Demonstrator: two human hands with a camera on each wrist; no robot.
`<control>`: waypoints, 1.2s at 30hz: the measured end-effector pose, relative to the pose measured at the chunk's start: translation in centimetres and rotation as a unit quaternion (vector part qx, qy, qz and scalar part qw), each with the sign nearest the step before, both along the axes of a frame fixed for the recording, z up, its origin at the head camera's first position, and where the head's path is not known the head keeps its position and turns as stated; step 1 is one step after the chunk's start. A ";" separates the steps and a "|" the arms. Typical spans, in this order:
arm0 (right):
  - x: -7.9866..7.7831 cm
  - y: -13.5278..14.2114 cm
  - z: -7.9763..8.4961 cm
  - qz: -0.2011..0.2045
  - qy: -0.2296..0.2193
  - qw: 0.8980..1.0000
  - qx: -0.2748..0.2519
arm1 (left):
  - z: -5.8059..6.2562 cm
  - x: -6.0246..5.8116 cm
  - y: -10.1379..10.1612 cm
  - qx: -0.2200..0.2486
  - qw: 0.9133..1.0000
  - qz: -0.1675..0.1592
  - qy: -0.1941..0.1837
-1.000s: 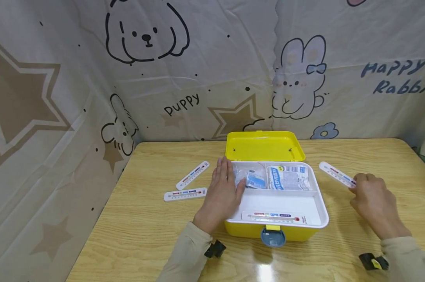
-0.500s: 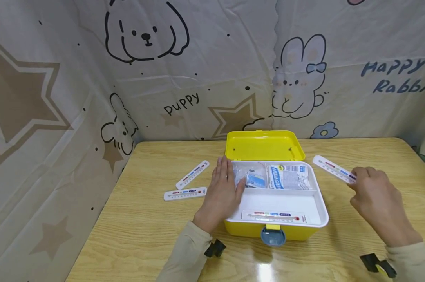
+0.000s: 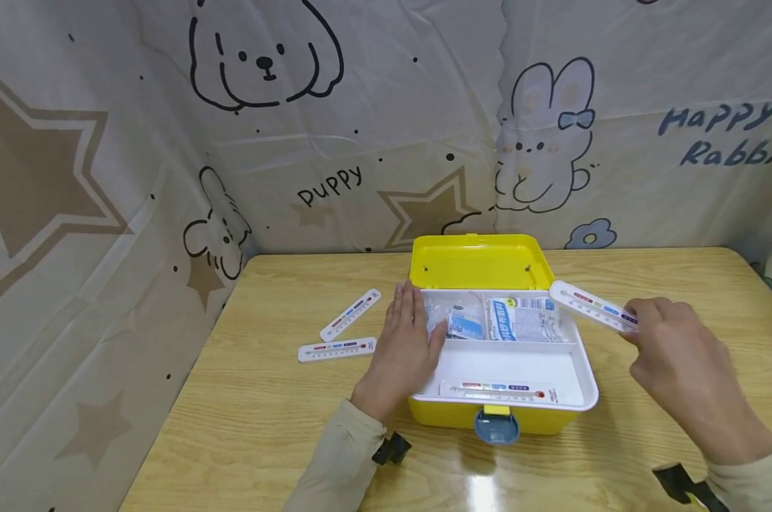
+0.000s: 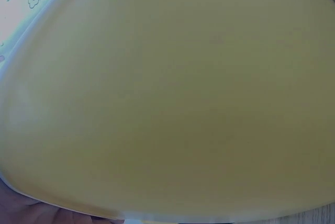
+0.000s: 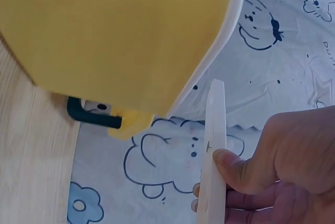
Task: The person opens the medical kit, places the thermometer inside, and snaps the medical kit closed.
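My right hand (image 3: 689,370) pinches a white strip thermometer (image 3: 592,306) by its right end, its far tip raised over the right rim of a yellow-and-white box (image 3: 584,377). In the right wrist view the thumb presses the edge-on thermometer (image 5: 213,130) beside the box's yellow wall (image 5: 120,35). My left hand (image 3: 398,355) rests along the box's left rim with straight fingers. Another thermometer (image 3: 501,391) lies in the front compartment. Behind the divider sit a clear packet with a blue label (image 3: 465,325) and a blue-and-white packet (image 3: 520,318). The left wrist view is mostly the box wall (image 4: 183,93).
Two more thermometers (image 3: 350,314) (image 3: 336,350) lie on the wooden table (image 3: 251,419) left of the box. The yellow lid (image 3: 482,262) stands open at the back. A grey-blue latch (image 3: 496,427) hangs at the front. A printed cloth (image 3: 360,128) hangs behind the table.
My right hand has lifted the thermometer from the table's right side and carried it left, to the box's rim. The left hand has kept its place.
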State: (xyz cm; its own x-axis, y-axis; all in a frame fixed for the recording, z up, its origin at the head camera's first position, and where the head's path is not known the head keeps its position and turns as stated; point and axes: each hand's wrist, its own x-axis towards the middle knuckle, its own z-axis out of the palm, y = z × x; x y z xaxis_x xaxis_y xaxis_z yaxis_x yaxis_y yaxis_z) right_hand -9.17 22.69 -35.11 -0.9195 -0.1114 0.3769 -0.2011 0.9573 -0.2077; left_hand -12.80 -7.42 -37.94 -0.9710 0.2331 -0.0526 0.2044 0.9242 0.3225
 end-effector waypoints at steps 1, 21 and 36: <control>0.1 -0.2 0.1 0.004 0.002 1.000 -0.001 | 0.0 0.0 0.0 0.001 1.000 0.000 0.002; 2.3 -5.4 1.6 0.105 -0.031 0.993 0.047 | -0.1 0.0 0.0 0.005 1.000 -0.005 0.010; 2.8 -8.5 1.3 0.173 -0.080 0.979 0.070 | -0.2 -0.1 -0.1 -0.003 1.000 0.000 0.002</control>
State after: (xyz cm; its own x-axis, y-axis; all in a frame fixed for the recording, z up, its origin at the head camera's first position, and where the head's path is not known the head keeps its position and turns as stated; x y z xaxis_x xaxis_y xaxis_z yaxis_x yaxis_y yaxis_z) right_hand -6.35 14.23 -33.82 -0.8640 -0.4664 0.1898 -0.4934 0.8595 -0.1337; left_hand -12.86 -7.47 -38.15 -0.9714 0.2323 -0.0496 0.2053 0.9261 0.3166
